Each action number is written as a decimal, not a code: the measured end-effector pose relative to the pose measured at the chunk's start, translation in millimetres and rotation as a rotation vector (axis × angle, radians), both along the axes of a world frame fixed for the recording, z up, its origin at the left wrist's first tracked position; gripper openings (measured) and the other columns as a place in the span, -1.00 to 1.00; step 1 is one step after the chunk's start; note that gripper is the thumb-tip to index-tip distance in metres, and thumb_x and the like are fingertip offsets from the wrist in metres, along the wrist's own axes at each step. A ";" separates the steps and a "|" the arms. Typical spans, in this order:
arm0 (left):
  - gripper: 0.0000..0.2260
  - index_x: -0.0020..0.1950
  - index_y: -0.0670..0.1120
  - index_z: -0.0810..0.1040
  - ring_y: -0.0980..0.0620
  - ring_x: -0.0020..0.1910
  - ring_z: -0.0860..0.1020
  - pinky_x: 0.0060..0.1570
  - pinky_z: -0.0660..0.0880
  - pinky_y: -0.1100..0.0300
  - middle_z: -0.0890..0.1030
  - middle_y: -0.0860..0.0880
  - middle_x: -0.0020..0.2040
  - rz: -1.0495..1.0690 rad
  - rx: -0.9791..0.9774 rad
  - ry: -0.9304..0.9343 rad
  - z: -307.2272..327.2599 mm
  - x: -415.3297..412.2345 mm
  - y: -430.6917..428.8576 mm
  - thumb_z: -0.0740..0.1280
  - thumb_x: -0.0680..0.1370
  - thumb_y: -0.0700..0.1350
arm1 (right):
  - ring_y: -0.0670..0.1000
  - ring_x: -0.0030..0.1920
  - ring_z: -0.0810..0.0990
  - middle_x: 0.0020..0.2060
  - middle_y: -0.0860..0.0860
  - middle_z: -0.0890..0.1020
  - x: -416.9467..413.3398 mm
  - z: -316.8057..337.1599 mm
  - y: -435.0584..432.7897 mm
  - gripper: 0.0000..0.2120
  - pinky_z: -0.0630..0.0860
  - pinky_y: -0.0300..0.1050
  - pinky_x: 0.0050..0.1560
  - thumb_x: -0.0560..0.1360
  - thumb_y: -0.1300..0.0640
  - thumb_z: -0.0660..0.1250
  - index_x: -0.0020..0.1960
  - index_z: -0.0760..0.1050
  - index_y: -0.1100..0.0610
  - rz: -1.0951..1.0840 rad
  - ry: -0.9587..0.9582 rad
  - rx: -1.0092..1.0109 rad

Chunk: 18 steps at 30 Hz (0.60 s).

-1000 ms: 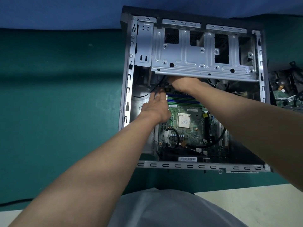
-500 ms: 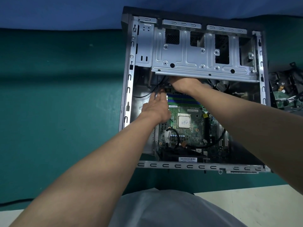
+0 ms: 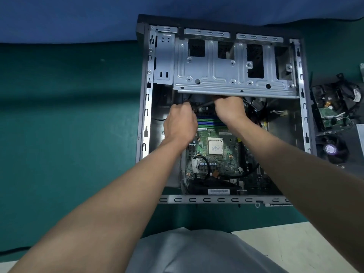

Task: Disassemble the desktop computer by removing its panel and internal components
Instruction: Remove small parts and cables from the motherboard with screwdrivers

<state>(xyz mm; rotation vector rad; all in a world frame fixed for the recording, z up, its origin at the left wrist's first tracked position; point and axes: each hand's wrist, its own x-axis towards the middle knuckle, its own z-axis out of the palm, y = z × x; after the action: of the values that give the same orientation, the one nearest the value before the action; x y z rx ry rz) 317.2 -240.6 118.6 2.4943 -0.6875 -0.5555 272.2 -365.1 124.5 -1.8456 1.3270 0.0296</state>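
The open desktop case (image 3: pixel 146 107) lies on its side on a green mat. Inside it is the green motherboard (image 3: pixel 214 162) with a bare CPU (image 3: pixel 215 147) and coloured memory slots (image 3: pixel 208 122). A silver drive cage (image 3: pixel 226 75) spans the far end. My left hand (image 3: pixel 180 123) is over the board's far left corner, with its fingers curled at a black cable (image 3: pixel 187 100). My right hand (image 3: pixel 229 110) reaches under the cage's near edge. Its fingertips are hidden there.
Removed parts lie right of the case: a drive unit with tangled cables (image 3: pixel 332 107) and a black fan (image 3: pixel 331 149). The green mat (image 3: pixel 59 115) stretches left, with blue cloth beyond it. Black cables loop across the board's near side.
My left hand's fingers, straight before, have curled in at the black cable. My right hand stays under the cage edge. The view has shifted slightly.
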 end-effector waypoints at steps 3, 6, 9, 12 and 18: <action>-0.80 0.15 -0.18 0.54 -0.15 0.03 0.52 -0.10 0.41 0.06 0.59 -0.18 0.00 -0.020 -0.053 0.002 2.9 -1.2 -1.9 0.30 0.60 -0.09 | -0.03 -0.46 0.35 -0.46 0.01 0.40 -18.8 -0.2 0.9 -0.77 0.29 -0.34 -0.52 0.51 0.20 0.28 -0.32 0.41 0.18 -0.102 -0.123 0.086; -0.75 0.22 -0.13 0.58 -0.17 0.05 0.58 0.02 0.51 0.01 0.66 -0.17 0.04 -0.106 -0.089 0.046 6.1 -4.9 -7.0 0.35 0.57 -0.09 | 0.04 -0.29 0.47 -0.31 0.06 0.49 -36.2 1.3 -2.3 -0.89 0.42 -0.05 -0.23 0.51 0.15 0.29 -0.08 0.44 0.19 -0.180 -0.195 0.138; -0.76 0.24 -0.12 0.60 -0.16 0.11 0.59 0.19 0.48 -0.01 0.66 -0.16 0.10 -0.192 -0.124 0.093 10.1 -11.5 -14.1 0.34 0.58 -0.16 | 0.03 -0.28 0.45 -0.31 0.01 0.49 -52.0 5.8 -6.1 -0.96 0.39 0.01 -0.20 0.51 0.16 0.29 -0.08 0.43 0.12 -0.241 -0.288 0.185; -0.79 0.19 -0.12 0.63 -0.17 0.13 0.57 0.23 0.44 0.01 0.67 -0.15 0.08 -0.195 -0.136 0.088 14.5 -17.6 -19.8 0.34 0.57 -0.18 | -0.05 -0.41 0.43 -0.36 -0.01 0.49 -66.1 15.6 -11.4 -0.95 0.38 -0.04 -0.29 0.51 0.19 0.29 -0.03 0.49 0.14 -0.307 -0.359 0.212; -0.87 0.07 -0.12 0.67 0.05 -0.08 0.62 0.09 0.49 0.19 0.70 -0.03 -0.07 -0.205 -0.232 0.048 29.7 -35.3 -31.3 0.39 0.55 -0.16 | -0.08 -0.43 0.44 -0.44 0.00 0.46 -98.2 51.6 -17.8 -0.85 0.46 -0.21 -0.35 0.48 0.15 0.41 -0.16 0.53 0.23 -0.641 -0.853 0.618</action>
<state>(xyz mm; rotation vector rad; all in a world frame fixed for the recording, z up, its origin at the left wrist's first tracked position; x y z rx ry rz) 281.9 -271.9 148.4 2.2037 -0.9391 -0.5713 174.0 -382.8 176.1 -0.7035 1.0440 -0.5590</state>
